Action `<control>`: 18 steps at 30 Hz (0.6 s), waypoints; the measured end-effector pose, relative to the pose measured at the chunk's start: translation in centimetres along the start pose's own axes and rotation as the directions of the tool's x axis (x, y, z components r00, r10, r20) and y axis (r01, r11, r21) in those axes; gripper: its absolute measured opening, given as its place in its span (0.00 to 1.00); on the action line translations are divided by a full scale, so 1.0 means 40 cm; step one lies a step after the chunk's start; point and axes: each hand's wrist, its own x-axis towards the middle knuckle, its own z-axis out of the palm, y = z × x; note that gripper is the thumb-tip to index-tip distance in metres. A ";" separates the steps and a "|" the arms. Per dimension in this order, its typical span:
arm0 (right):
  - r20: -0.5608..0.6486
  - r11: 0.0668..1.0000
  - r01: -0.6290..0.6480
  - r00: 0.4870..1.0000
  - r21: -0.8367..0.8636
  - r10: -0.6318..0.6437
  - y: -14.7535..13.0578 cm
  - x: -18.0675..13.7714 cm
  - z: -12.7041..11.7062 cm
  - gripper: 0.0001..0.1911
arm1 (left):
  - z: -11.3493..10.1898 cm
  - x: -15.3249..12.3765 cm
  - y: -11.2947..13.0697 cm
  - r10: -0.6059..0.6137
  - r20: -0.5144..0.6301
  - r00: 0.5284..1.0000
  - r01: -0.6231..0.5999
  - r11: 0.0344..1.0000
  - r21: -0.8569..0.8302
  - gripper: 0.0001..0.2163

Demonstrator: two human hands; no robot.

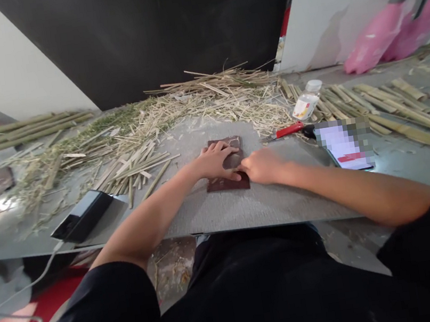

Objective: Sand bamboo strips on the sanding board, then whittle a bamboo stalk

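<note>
A dark brown flat rectangular piece [222, 184] lies on the grey table in front of me, with pale marks on its surface. My left hand [217, 161] rests on it, palm down, fingers spread. At its right edge my right hand [263, 166] is closed, its fingertips close to my left thumb and slightly blurred by motion. What the right fingers hold, if anything, is too small to make out. A red-handled utility knife [289, 129] lies just beyond the right hand.
Thin split strips [135, 165] and a heap of shavings [206, 100] spread behind my hands. To the left lies a black power bank [81, 216] with a white cable. On the right are a phone [342, 147], a clear bottle [308, 101], split stalks [400, 101] and pink spray bottles [378, 37].
</note>
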 end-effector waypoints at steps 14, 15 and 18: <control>0.048 0.999 -0.001 0.999 -0.042 0.003 -0.017 -0.004 -0.018 0.24 | -0.006 -0.013 0.012 -0.014 0.029 0.999 0.014 1.000 -0.001 0.49; 0.057 0.999 0.039 0.998 -0.033 -0.037 -0.018 -0.004 -0.018 0.24 | -0.006 -0.015 0.013 -0.011 0.029 1.000 0.011 1.000 0.000 0.49; 0.065 0.999 -0.032 0.997 -0.032 0.034 -0.015 -0.002 -0.020 0.27 | -0.005 -0.016 0.013 -0.006 0.011 1.000 0.006 1.000 -0.002 0.50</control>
